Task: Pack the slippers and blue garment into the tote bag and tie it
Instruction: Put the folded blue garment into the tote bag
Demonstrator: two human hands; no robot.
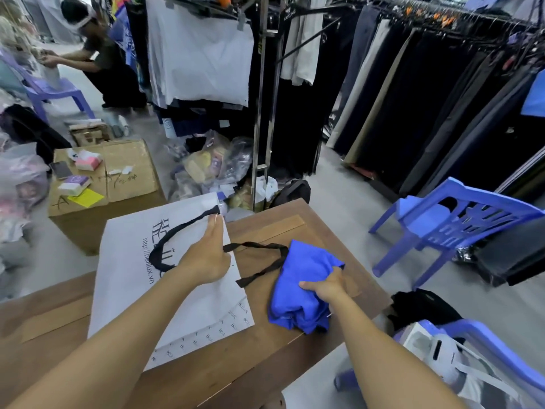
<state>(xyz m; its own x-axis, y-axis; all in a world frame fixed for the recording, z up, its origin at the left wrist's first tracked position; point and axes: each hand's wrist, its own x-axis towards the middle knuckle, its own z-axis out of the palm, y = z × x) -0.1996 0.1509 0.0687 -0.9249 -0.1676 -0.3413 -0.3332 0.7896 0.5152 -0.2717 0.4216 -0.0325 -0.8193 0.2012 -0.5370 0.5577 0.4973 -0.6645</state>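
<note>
Packing looks barely begun. The tote (165, 278) lies flat on the table (295, 228), seemingly empty, its black straps (256, 246) untied and trailing toward 3 o'clock. The left hand (206, 255) pinches the bag's mouth edge at its 1 o'clock corner. The right hand (327, 286) is closed around the folded blue garment (303, 290), which rests on the table at 3 o'clock of the tote. No slippers are in sight; loading and tying remain.

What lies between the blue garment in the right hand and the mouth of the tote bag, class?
Only the loose black handle strap, lying on the wooden table between them. The right hand grips the blue garment; the left hand rests on the flat tote bag at its mouth edge, which is not yet visibly opened.
</note>
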